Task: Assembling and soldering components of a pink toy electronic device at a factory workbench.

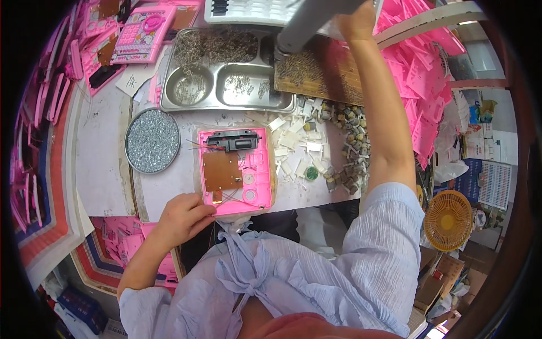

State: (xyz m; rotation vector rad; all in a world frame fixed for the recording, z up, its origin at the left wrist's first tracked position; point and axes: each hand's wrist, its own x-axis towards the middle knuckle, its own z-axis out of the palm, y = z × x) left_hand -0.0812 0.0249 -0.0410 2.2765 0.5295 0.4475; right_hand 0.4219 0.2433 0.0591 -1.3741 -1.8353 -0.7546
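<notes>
My left hand (183, 217) is at the near left corner of the pink casing (261, 175), fingers curled in and their tips close together; I can't tell whether they pinch its edge or a thin wire there. The casing lies open on the table in front of me, inner side up. A brown board (221, 171) fills much of its left half, and a black part (231, 140) sits along its far end, with wires sticking out to the left.

Just right of the casing are loose white plastic pieces (293, 138); to its left stands a round dish (153, 172) of small grey metal bits. Beyond them is a steel tray (226, 108) with small metal parts in its compartments, and a wooden board (282, 86) overlaps its right side.

Farthest off, my right arm is stretched out, and my right hand (355, 24) is at a white tray (248, 21), beside a grey pole (316, 25). Its fingers are cut off or hidden, so I can't tell how open they are or what they hold.
</notes>
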